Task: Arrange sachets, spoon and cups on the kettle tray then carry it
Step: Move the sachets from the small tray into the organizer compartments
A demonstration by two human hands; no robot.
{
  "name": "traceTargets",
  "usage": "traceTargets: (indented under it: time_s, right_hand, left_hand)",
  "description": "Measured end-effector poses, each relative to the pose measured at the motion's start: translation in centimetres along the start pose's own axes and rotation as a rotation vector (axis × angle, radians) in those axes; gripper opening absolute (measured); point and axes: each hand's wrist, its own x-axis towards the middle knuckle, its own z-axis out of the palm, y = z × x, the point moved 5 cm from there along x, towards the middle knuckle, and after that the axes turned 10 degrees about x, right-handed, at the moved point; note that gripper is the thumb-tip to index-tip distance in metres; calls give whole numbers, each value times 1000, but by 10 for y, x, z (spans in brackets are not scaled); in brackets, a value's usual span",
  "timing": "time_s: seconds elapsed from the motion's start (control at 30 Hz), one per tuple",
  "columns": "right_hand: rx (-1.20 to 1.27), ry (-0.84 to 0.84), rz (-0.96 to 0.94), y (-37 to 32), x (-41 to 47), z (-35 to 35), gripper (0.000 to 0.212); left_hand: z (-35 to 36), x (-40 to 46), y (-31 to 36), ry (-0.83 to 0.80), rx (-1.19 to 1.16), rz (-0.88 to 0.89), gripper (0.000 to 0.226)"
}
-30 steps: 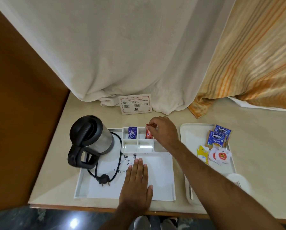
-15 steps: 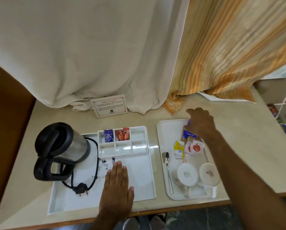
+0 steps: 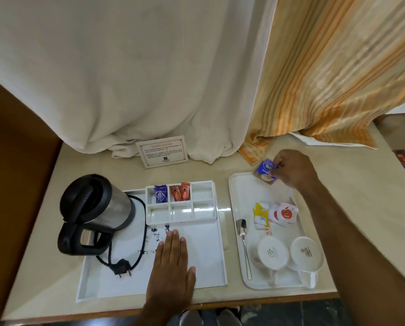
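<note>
Beige stone-look counter (image 3: pixel 351 208), its front edge banded in wood, dark patterned floor below. Nearest, left hand (image 3: pixel 173 267) pressed flat, fingers straight and close together, empty, on the bare floor of the white kettle tray (image 3: pixel 210 255). Just left of that hand, black plug (image 3: pixel 122 267) and looped cord lying on the same tray. On the tray's left part, steel kettle (image 3: pixel 95 215) with black lid and handle, tilted toward the front-left. Along the tray's far edge, compartment block of 2 rows by 3: purple sachet (image 3: pixel 161 197) in the far-left cell, 2 red coffee sachets (image 3: pixel 180 197) in the far-middle cell, remaining cells bare.

Just right, apart by a narrow strip of counter, second white tray (image 3: pixel 239 191). At its near end, 2 white cups (image 3: pixel 288 254) upside down, side by side and touching or nearly so. Left of them, spoon (image 3: pixel 243 241), bowl pointing away. Mid-tray, yellow sachet (image 3: pixel 260 214) beside a small heap of white sachets with red apple marks (image 3: pixel 284 212). At the far corner, right hand (image 3: pixel 290 170) raised slightly, fingertips pinched on blue tea sachets (image 3: pixel 264 169) above the tray rim; count uncertain.

Farther back, printed tent card (image 3: pixel 162 150) upright on the counter. Behind it, cream curtain (image 3: pixel 126 78) pooling on the surface, orange striped curtain (image 3: pixel 337 67) to the right. Brown wooden panel (image 3: pixel 15 149) along the left side.
</note>
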Motion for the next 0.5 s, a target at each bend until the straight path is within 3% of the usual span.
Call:
traceTargets:
  time_s: [0.1, 0.2, 0.4, 0.5]
  right_hand:
    - [244, -1, -230, -57, -22, 20, 18]
    - [295, -86, -326, -101, -52, 63, 16]
    - [-209, -124, -406, -128, -81, 130, 19]
    - [-276, -113, -388, -131, -80, 138, 26]
  left_hand:
    - [2, -1, -2, -5, -19, -13, 78]
    - [2, 0, -1, -12, -25, -10, 78]
    - [6, 1, -1, -46, -11, -32, 77]
    - [7, 1, -1, -50, -6, -36, 77]
